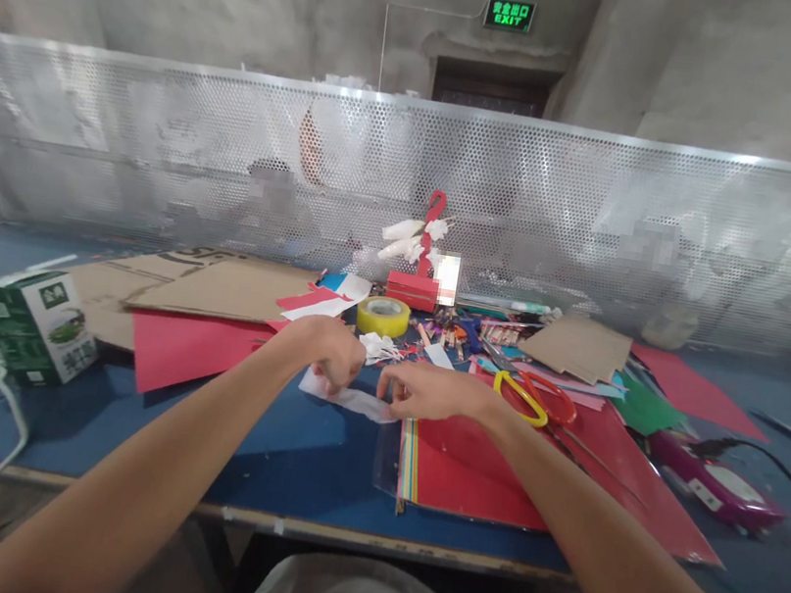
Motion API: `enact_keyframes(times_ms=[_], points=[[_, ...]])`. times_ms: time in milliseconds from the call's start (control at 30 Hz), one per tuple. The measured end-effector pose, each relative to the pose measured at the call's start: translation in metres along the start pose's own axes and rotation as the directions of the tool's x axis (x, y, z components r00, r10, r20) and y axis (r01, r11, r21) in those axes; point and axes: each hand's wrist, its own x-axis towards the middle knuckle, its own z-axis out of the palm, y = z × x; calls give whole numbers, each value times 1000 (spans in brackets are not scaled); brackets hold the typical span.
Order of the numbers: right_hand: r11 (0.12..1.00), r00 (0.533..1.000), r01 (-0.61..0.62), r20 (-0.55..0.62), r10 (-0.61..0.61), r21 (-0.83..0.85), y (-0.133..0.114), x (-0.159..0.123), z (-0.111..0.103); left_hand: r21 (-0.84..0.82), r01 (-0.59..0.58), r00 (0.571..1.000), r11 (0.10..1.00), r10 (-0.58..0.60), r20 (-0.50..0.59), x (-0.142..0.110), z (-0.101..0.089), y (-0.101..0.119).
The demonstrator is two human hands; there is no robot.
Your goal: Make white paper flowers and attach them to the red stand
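Note:
A thin white paper strip (356, 402) lies across the blue tabletop in front of me. My left hand (337, 352) is closed, its fingertips at the strip's left end. At the other end, the thumb and bent fingers of my right hand (422, 392) pinch the strip. Just behind the hands are a bunch of crumpled white paper (380, 349) and a yellow roll of tape (381, 326). Farther back stands a red paper piece (412, 290) with a looped upright and white paper flowers (404, 236).
Yellow-and-red-handled scissors (545, 413) lie over red paper sheets (481, 468) on the right, near a purple glue gun (720, 484). Cardboard (226, 286) and a green-and-white carton (39, 323) occupy the left. A perforated metal screen (356, 162) borders the table's (283, 453) back.

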Motion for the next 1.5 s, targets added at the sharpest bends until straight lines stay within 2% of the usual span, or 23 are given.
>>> enact_keyframes(times_ms=[267,500,667,833,1000,1133,1300,1400,1500], points=[[1000,1000,5,-3,-5,-12,0,1,0,-125,5,998,992,-12,-60,-6,-2,-8],[1000,1000,6,1,-6,3,-1,1,-1,-117,-81,994,990,72,-82,-22,-10,-8],[1000,1000,6,6,-6,-4,-2,1,-1,-144,-144,987,979,133,-86,-17,-11,-9],[1000,1000,11,16,-11,9,-2,1,0,-254,-276,958,927,245,-149,-4,-8,-12],[1000,1000,12,13,-12,10,-3,1,0,-257,-347,938,902,334,-93,8,-4,-14],[1000,1000,26,10,-26,10,-2,3,0,-339,-431,900,836,425,-96,13,-2,-15],[999,999,41,22,-41,16,3,3,1,-443,-435,885,784,464,-47,10,-3,-19],[999,999,39,1,-39,37,4,3,-1,-464,-463,873,755,478,-92,2,-7,-22],[982,990,101,-110,-84,158,3,3,-5,-420,-533,844,735,499,-199,-7,-11,-25]])
